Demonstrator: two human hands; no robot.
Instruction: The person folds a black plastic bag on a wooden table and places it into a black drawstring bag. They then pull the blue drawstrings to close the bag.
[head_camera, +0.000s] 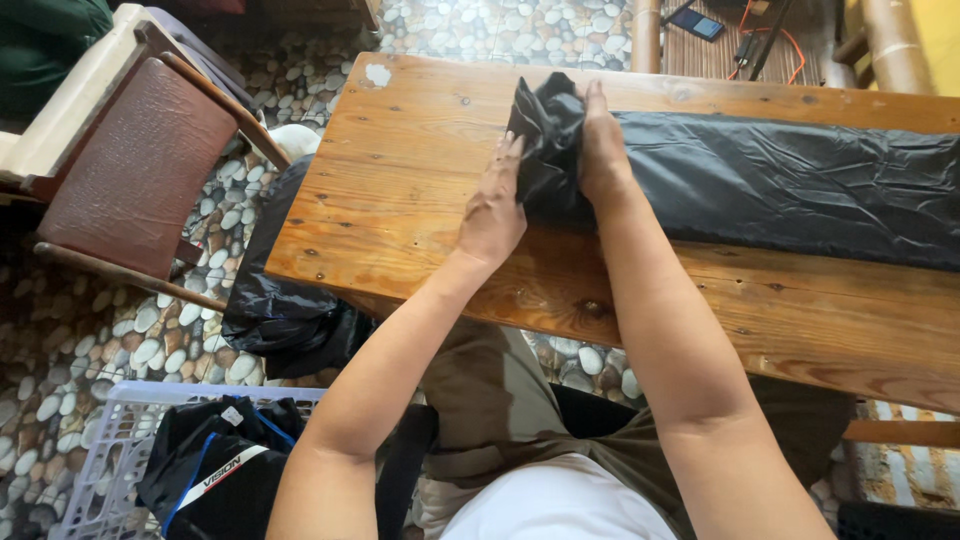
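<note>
Head view. A black garment (760, 185) of thin, slightly glossy fabric lies stretched along the wooden tabletop (400, 190), running from its bunched end at about 12 o'clock of the person's hands out to 3 o'clock, where the frame cuts it off. The right hand (600, 150) lies over the bunched end, fingers curled down and closed on the cloth. The left hand (495, 205) rests just beside it at 9 o'clock, fingers flat and extended, their tips touching the fold, gripping nothing.

Handling, as judged: the fabric looks light, soft and limp, likely slippery; it creases readily and will not hold shape. Best taken at the gathered end or along a hem, pinched rather than pushed.

Not determinable: the garment's kind and full length, and the right fingertips sunk in the fold. Below the tabletop at 7 o'clock, a black plastic bag (280, 300) and a white basket (110, 450) of dark clothing are partly hidden.
</note>
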